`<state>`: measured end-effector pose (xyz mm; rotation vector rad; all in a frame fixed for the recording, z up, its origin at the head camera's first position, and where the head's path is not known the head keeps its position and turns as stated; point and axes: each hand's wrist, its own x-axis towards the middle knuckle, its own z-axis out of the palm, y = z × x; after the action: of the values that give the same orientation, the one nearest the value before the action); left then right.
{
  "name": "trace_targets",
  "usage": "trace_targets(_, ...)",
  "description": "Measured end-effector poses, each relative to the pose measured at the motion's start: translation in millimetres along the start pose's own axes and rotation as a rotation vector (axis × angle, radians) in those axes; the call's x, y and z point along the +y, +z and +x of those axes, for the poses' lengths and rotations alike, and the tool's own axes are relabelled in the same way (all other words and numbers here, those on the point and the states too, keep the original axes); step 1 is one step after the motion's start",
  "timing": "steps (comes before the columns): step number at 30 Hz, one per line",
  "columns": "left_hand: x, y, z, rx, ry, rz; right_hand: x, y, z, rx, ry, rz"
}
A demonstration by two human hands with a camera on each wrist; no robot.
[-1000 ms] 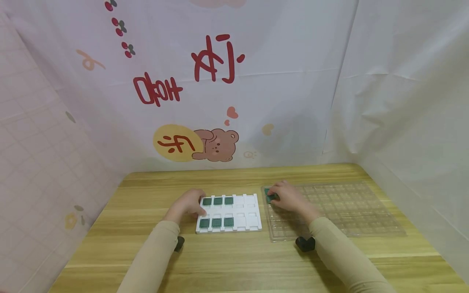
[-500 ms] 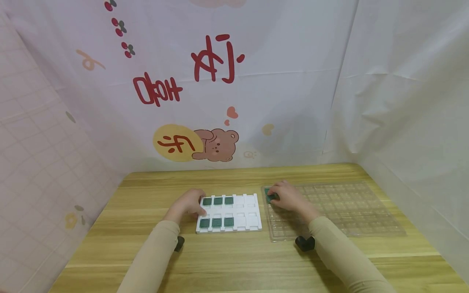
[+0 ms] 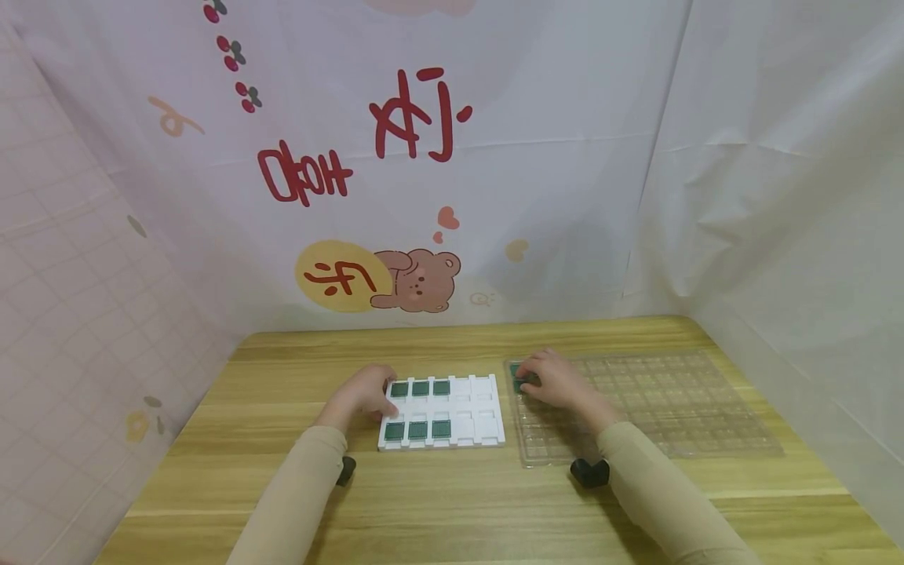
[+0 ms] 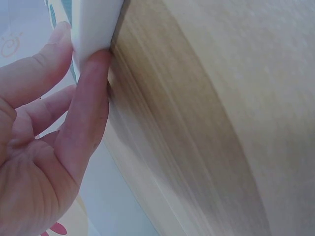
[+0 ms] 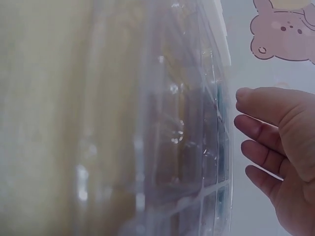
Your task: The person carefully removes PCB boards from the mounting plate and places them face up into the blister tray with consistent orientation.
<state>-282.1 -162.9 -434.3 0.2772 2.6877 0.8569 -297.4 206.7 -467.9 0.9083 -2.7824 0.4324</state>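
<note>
In the head view, a light wooden table (image 3: 452, 502) is seen before a white printed backdrop (image 3: 424, 157). A white rectangular foam tray (image 3: 480, 412) lies left of centre on it, with six dark green square chips (image 3: 420, 388) seated in its left three columns, three in the far row and three in the near row. The left hand (image 3: 362, 398) is laid against the tray's left edge, fingers bent onto it. Just beside the white tray, a clear plastic compartment tray (image 3: 671, 408) is spread to the right. The right hand (image 3: 554, 380) rests over its far left corner, fingers curled around a dark green chip (image 3: 521, 381) there; whether the chip is actually pinched cannot be told.

In the left wrist view, the white foam tray (image 4: 96, 24) is pinched at its edge between thumb and a finger of the left hand (image 4: 39, 142), the table beside it.

In the right wrist view, the clear tray (image 5: 192, 147) is shown edge-on and blurred, with the fingers of the right hand (image 5: 280, 157) loosely curled just beside it; the chip is not made out here.
</note>
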Motion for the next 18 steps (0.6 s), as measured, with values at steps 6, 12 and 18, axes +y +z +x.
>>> trace_targets(6,0.1,-0.4,-0.7,-0.002,0.000,0.011,-5,-3,-1,0.037,0.021,0.021)
trace_targets(12,0.1,-0.3,0.3,0.004,0.001,0.038,-13,-11,1,0.092,-0.003,0.051)
trace_targets(18,-0.4,0.6,1.2,0.003,0.005,0.025,-26,-19,3,0.143,-0.039,0.091)
